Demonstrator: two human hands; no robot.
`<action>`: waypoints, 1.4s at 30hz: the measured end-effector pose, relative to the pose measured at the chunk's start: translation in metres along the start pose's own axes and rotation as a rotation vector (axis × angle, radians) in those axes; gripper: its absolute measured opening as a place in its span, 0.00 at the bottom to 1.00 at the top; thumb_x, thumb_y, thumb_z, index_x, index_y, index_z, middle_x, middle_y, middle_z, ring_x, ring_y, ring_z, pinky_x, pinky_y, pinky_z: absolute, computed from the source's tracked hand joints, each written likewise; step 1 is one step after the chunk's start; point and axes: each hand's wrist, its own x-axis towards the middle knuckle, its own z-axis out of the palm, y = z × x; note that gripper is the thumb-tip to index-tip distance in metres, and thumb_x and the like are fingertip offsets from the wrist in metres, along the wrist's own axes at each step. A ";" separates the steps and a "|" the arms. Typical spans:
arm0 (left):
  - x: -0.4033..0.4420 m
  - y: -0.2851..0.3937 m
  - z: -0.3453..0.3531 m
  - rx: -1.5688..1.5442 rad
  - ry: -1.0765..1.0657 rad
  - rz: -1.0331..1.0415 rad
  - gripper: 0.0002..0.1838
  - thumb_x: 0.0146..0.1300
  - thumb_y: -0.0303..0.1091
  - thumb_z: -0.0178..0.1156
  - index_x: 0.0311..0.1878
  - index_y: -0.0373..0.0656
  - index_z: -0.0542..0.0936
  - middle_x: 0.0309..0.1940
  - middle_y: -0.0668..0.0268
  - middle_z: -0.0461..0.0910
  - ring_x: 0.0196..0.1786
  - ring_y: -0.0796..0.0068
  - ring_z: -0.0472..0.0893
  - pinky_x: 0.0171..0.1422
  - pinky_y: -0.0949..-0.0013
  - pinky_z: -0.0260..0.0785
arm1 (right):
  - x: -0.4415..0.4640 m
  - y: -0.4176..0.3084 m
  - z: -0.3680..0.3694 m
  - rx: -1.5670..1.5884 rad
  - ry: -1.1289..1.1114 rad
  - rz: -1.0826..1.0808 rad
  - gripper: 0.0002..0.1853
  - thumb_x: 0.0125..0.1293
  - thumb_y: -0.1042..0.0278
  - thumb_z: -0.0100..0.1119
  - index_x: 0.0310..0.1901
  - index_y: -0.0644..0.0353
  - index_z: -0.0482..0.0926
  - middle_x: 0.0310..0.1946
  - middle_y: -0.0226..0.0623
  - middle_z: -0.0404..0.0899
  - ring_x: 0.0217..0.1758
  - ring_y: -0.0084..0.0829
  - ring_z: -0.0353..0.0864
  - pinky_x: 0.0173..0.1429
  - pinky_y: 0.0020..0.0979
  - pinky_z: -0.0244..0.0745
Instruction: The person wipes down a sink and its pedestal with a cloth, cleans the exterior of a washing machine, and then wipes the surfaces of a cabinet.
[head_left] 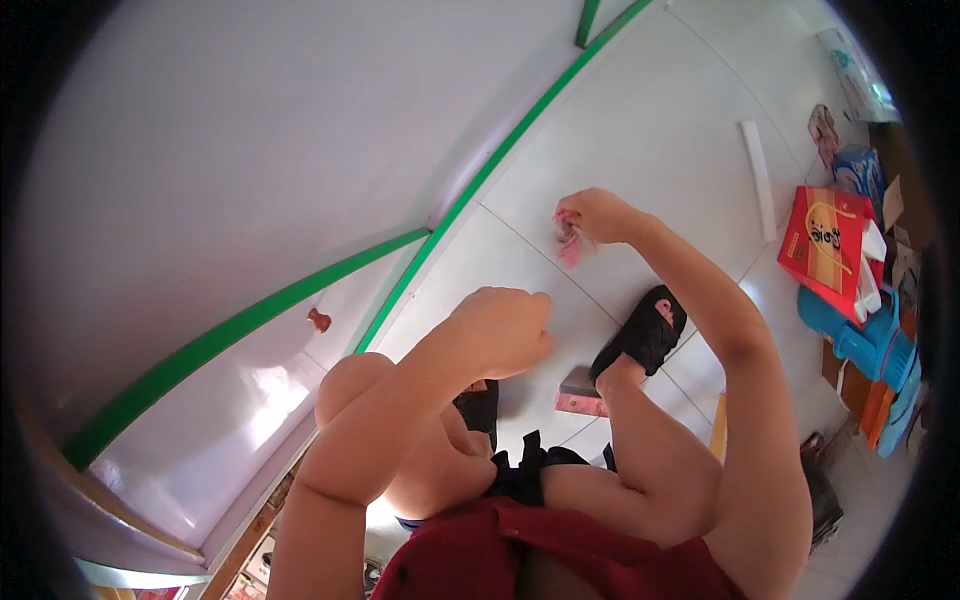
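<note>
In the head view my right hand [603, 215] is stretched forward over the tiled floor, its fingers closed on a crumpled pink-and-white cloth [570, 240]. The cloth hangs below the fingertips and is slightly blurred. Nearer to me, my left hand [505, 330] is curled into a fist in front of my bent knee. Its fingers face away, so whatever they may hold is hidden. A black slipper [645, 335] is on my right foot, below the right hand. Between my legs a small pink-and-grey box [581, 402] lies on the floor.
A white panel with green trim [500, 150] and a brown knob [319, 320] stands at the left. Along the right are a red gift bag [825, 240], a blue plastic object [870, 340], a blue box [858, 170] and a long white strip [759, 180] on the floor.
</note>
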 end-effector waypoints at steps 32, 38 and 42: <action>0.086 0.011 -0.009 -1.176 0.632 0.058 0.12 0.66 0.38 0.56 0.42 0.37 0.72 0.33 0.71 0.73 0.36 0.80 0.70 0.42 0.75 0.64 | -0.158 -0.009 0.051 0.750 0.696 -0.147 0.16 0.71 0.66 0.49 0.55 0.65 0.68 0.45 0.37 0.76 0.43 0.27 0.79 0.41 0.28 0.77; 0.099 0.026 -0.011 -0.697 0.810 0.138 0.09 0.67 0.34 0.52 0.43 0.38 0.72 0.30 0.64 0.73 0.31 0.78 0.71 0.38 0.72 0.66 | -0.140 0.008 0.059 0.849 0.936 -0.199 0.10 0.69 0.67 0.50 0.48 0.61 0.68 0.41 0.37 0.76 0.41 0.30 0.79 0.41 0.31 0.79; 0.107 0.043 -0.006 -0.814 0.654 0.282 0.15 0.69 0.31 0.48 0.57 0.37 0.69 0.47 0.61 0.75 0.47 0.74 0.75 0.51 0.70 0.68 | -0.118 -0.030 0.060 1.002 0.787 -0.412 0.10 0.69 0.68 0.49 0.49 0.59 0.68 0.41 0.37 0.76 0.42 0.31 0.78 0.46 0.32 0.78</action>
